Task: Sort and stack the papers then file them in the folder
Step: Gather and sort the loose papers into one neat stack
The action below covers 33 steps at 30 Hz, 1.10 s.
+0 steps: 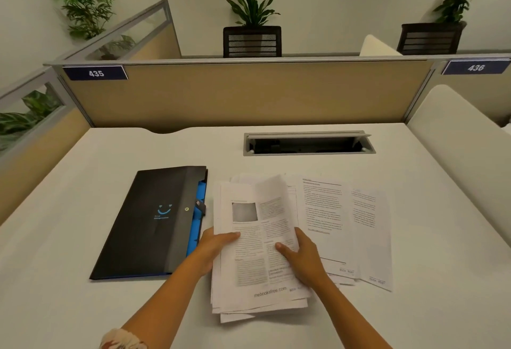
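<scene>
A loose stack of printed papers (250, 241) lies on the white desk (83, 182) in front of me. My left hand (214, 245) grips the stack's left edge with the thumb on top. My right hand (301, 254) holds the stack's right side, thumb pressed on the top sheet, which bows upward. More printed sheets (345, 221) lie spread flat to the right, partly under the stack. A black folder (154, 221) with blue inner pockets and a snap clasp lies shut to the left of the papers.
A grey cable tray (308, 142) is sunk open into the desk behind the papers. A tan partition (249, 94) closes the far edge, with plants above it. A white divider (464, 138) stands at the right.
</scene>
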Available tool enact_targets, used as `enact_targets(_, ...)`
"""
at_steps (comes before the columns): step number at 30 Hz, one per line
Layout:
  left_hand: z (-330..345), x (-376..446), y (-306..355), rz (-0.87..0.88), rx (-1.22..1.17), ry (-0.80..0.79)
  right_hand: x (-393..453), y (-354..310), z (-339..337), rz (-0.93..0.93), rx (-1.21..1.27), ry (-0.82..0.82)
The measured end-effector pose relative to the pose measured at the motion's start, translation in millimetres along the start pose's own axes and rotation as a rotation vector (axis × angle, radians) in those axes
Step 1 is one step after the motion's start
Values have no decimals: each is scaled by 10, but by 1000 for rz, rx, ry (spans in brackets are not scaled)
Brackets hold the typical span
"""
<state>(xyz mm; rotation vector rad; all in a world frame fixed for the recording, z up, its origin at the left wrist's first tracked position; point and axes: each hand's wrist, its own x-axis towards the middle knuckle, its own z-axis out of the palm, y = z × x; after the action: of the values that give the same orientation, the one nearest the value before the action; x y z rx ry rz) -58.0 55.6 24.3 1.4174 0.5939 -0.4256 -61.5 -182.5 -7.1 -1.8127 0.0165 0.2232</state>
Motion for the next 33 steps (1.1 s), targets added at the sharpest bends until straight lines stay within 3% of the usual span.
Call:
enact_targets(6,-35,-31,221,90,31,-69,111,-50,-131,25,11,173)
enact_targets(12,8,-105,474,166,-16,-184,206,-375,-347,72,307,72)
enact_targets(15,98,-109,528,220,-12,-129,218,-566,-350,-10,260,-6)
enact_targets(23,327,-165,695,520,0,145,269,-979,-246,-245,334,243)
enact_targets(28,337,-268,844,785,-14,92,285,-1124,-308,-328,303,238)
enact_targets(33,288,-215,861,796,-54,35,294,-1051,-351,-300,287,209)
